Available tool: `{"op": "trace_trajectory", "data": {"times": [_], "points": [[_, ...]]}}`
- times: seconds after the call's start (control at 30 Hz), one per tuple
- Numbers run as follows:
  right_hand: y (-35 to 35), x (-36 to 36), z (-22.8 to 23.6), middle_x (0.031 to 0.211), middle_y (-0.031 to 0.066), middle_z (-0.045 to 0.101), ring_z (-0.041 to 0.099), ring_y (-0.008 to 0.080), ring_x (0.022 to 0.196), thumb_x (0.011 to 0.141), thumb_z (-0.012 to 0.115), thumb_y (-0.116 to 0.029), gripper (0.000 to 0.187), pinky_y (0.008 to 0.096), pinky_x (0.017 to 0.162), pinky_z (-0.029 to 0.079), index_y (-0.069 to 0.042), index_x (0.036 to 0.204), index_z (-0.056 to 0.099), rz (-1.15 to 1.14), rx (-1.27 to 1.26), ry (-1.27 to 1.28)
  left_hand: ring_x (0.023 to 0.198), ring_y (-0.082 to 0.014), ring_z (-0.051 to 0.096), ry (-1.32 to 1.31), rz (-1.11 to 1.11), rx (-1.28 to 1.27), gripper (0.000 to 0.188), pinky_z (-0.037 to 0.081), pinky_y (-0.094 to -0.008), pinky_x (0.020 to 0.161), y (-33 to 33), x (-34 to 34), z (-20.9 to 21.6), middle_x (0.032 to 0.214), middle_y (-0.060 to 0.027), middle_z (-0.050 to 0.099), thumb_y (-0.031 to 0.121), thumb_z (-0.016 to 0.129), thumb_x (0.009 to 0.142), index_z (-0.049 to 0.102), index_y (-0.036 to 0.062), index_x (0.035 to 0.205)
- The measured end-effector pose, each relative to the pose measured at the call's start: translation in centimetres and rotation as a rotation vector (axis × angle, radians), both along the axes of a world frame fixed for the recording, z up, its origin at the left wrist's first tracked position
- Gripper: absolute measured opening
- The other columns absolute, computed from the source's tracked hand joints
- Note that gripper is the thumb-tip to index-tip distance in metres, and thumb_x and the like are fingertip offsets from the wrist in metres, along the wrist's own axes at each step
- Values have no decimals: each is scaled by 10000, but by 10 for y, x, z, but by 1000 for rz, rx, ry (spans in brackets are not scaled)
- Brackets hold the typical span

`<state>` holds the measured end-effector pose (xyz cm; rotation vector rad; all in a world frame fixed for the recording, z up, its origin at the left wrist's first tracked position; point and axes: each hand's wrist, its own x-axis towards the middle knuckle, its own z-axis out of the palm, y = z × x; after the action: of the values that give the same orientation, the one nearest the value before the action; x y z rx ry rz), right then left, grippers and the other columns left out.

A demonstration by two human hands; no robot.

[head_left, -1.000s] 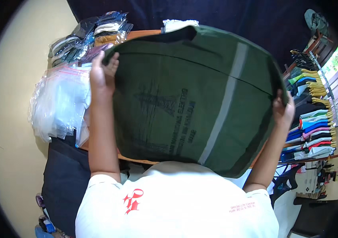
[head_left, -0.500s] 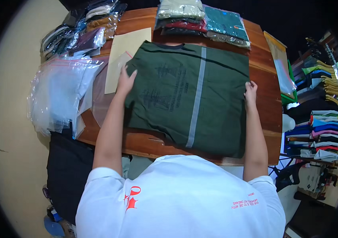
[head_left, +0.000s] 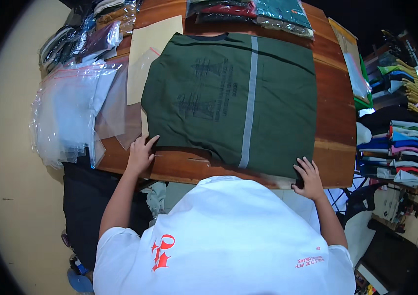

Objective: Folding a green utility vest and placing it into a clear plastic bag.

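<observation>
A dark green shirt (head_left: pixel 281 103) lies spread on the wooden table, its neck toward the left and back. A grey stripe (head_left: pixel 250 98) crosses it, and dark line prints (head_left: pixel 204 91) mark its left half. My left hand (head_left: pixel 141 155) rests at the near left edge by the sleeve, thumb and fingers apart. At the near right corner, my right hand (head_left: pixel 309 179) touches the hem with its fingers spread on the cloth and the thumb by the edge. Neither hand shows a firm grip.
Clear plastic bags (head_left: pixel 69 108) lie in a pile at the left, beside a tan board (head_left: pixel 155 37). Bagged folded clothes (head_left: pixel 280 14) are stacked at the back. Right of the table (head_left: pixel 334 118) stand a green crate (head_left: pixel 363 101) and hanging clothes (head_left: pixel 405 147).
Both hands have moved from the shirt's sides toward its near corners. The left sleeve area now lies more spread out. The view has shifted slightly.
</observation>
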<state>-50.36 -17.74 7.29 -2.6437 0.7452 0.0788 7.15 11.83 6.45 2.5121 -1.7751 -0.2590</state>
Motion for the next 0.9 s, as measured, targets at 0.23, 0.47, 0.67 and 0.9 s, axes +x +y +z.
{"op": "trace_trajectory", "data": {"times": [0.23, 0.47, 0.67, 0.9], "points": [[-13, -1, -27, 1254, 79, 669, 583, 280, 1242, 696, 708, 1, 474, 492, 1123, 352, -85, 1158, 650, -119, -166, -181, 1271, -316, 504, -250, -73, -275, 419, 408, -483, 1020, -14, 8, -7, 1351, -101, 548, 74, 685, 806, 657, 148, 1218], [-67, -30, 0, 898, -1, 600, 567, 90, 859, 903, 599, -46, 39, 249, 776, 457, -60, 937, 587, -732, 684, -600, 1043, -316, 598, 476, 105, -304, 121, 462, -423, 914, -20, 32, 31, 1019, -110, 662, 76, 598, 922, 641, 31, 1026], [-103, 20, -55, 1139, 205, 694, 666, 303, 1071, 982, 640, -271, 444, 363, 938, 492, 43, 1285, 559, -952, 169, -386, 831, -401, 609, 500, 230, -317, 264, 487, -415, 763, -83, 43, -7, 879, -218, 629, 265, 526, 1026, 571, 6, 1052], [-86, 61, -45, 925, 268, 692, 664, 474, 865, 981, 541, -266, 351, 568, 735, 508, -160, 1315, 549, -940, -247, -25, 940, -482, 626, 245, 397, -165, 258, 491, -545, 761, -111, 21, -31, 967, -257, 668, 312, 504, 1024, 583, 70, 1066]]}}
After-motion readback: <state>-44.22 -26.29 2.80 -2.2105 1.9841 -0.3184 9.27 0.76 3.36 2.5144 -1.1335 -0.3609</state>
